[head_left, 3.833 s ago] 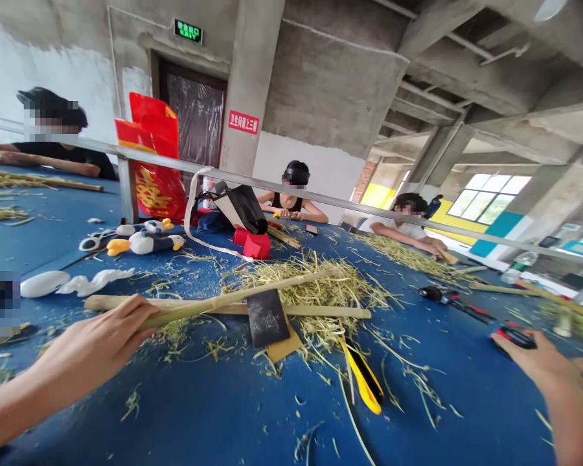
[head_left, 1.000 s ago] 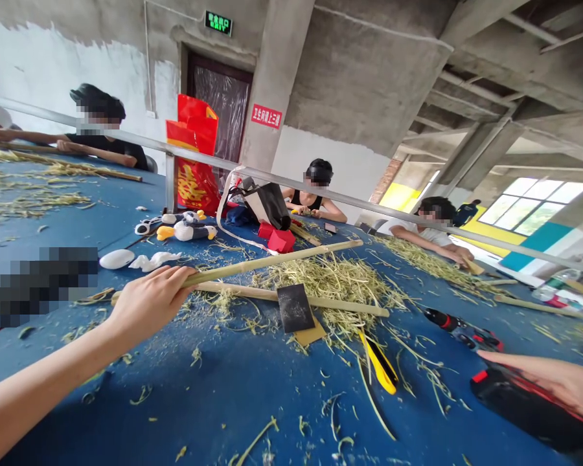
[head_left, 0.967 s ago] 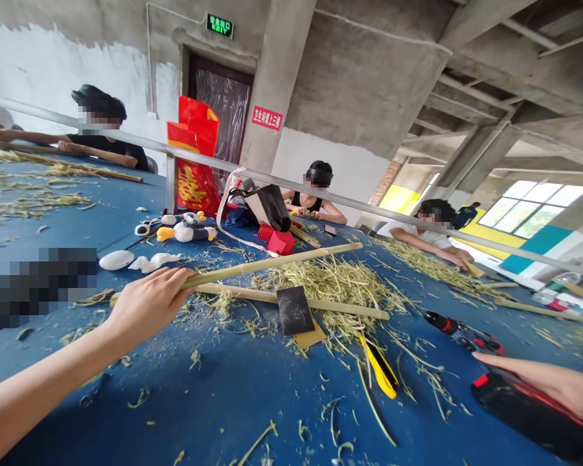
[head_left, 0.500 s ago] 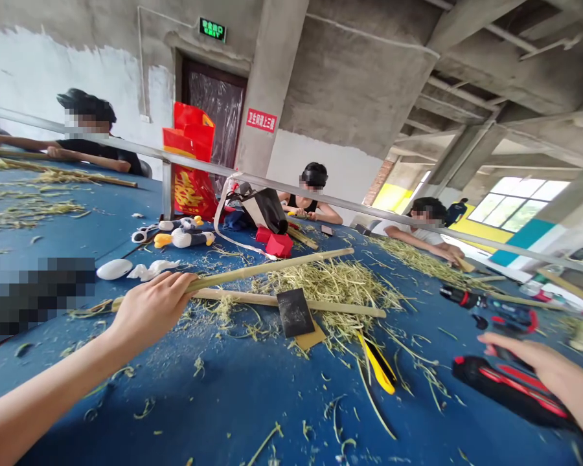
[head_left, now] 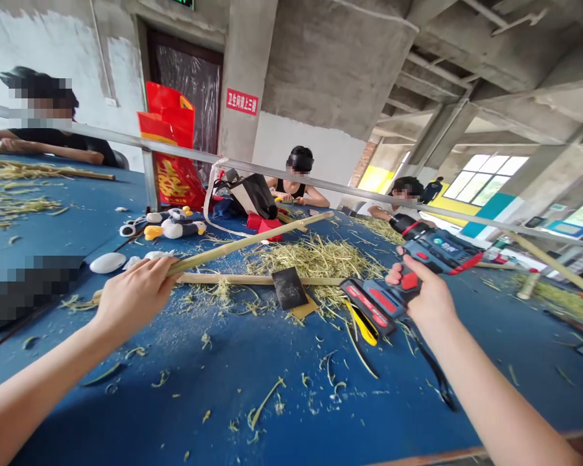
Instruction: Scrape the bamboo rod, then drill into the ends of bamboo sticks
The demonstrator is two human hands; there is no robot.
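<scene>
My left hand (head_left: 135,290) is wrapped round the near end of a pale bamboo strip (head_left: 252,241), whose far end slants up to the right. Beneath it a second bamboo strip (head_left: 233,279) lies on the blue table (head_left: 184,388). In my right hand (head_left: 428,292) is a cordless drill (head_left: 434,249), raised above the table with its chuck toward the far side and its battery base to the left. A black sheet of sandpaper (head_left: 290,288) rests across the lower strip. Partly under the drill's base is a yellow-handled tool (head_left: 363,323).
Shavings (head_left: 320,255) are heaped behind the strips. Plush toys (head_left: 175,228), a white mouse-shaped object (head_left: 107,262), a dark bag (head_left: 250,194) and a red bag (head_left: 170,149) stand farther back. A metal rail (head_left: 320,179) crosses the view. Several people (head_left: 298,171) sit beyond it.
My right hand has lifted the drill off the table at the right and brought it left, turning it. My left hand still holds the bamboo strip. The view has shifted right.
</scene>
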